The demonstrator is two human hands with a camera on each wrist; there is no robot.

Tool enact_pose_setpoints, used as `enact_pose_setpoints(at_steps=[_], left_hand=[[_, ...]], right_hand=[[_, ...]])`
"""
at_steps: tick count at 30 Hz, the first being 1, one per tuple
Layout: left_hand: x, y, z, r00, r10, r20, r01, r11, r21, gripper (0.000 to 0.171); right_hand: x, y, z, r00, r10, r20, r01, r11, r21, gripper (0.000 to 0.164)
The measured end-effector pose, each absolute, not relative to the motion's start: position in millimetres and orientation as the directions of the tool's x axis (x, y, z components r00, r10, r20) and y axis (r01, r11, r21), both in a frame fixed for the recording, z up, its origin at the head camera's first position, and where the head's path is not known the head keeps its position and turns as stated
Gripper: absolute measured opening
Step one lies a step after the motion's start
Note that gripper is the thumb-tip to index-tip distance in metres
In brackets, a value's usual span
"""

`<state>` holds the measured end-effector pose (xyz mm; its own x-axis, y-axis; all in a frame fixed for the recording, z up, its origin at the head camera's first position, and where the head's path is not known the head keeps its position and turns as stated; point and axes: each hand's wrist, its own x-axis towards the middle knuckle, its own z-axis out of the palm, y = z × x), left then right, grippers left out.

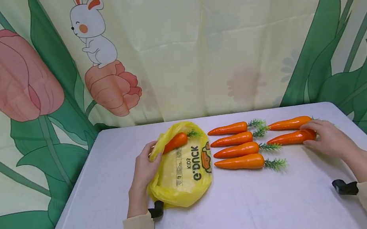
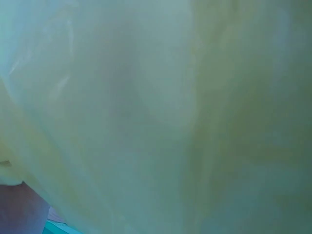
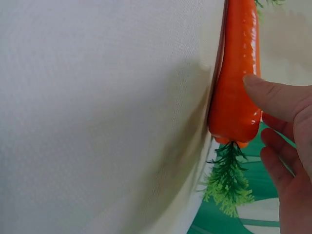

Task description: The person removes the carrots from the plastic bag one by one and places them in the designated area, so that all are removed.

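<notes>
My left hand (image 1: 143, 168) grips the left rim of a yellow plastic bag (image 1: 187, 199) with printed lettering, holding its mouth apart. One orange toy carrot (image 1: 177, 141) with a green tuft lies in the bag's mouth. The bag's film (image 2: 146, 117) fills nearly all of the left wrist view. On the right, my right hand (image 1: 329, 138) pinches the thick end of another toy carrot (image 1: 286, 139), lying at the table. In the right wrist view the thumb presses the side of this carrot (image 3: 236, 92), fingers partly behind it, above its green tuft (image 3: 229, 183).
Several toy carrots (image 1: 236, 151) lie in a column right of the bag, tips pointing left. One more carrot (image 1: 289, 123) lies just behind the pinched one. The white table (image 1: 256, 207) ends at a printed curtain (image 1: 173, 52) behind.
</notes>
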<state>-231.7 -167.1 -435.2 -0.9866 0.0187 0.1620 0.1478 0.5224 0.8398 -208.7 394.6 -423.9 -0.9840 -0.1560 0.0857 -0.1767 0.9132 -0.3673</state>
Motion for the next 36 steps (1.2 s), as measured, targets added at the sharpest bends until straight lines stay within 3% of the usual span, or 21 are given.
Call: enact_pose_setpoints(at_steps=[12,36], left_hand=[[-229.9,-168.3,-433.2,-0.986,0.022,0.168,0.156,0.506,0.849,0.044],[-229.9,-170.2,-435.8,-0.984,0.005,0.18,0.157,0.51,0.845,0.043]], right_hand=[[-212.4,393.4,-430.8,-0.977,-0.164,0.136,-0.201,0.922,-0.331,0.04],[-221.9,400.6,-433.1,-0.977,-0.15,0.15,-0.192,0.924,-0.33,0.039]])
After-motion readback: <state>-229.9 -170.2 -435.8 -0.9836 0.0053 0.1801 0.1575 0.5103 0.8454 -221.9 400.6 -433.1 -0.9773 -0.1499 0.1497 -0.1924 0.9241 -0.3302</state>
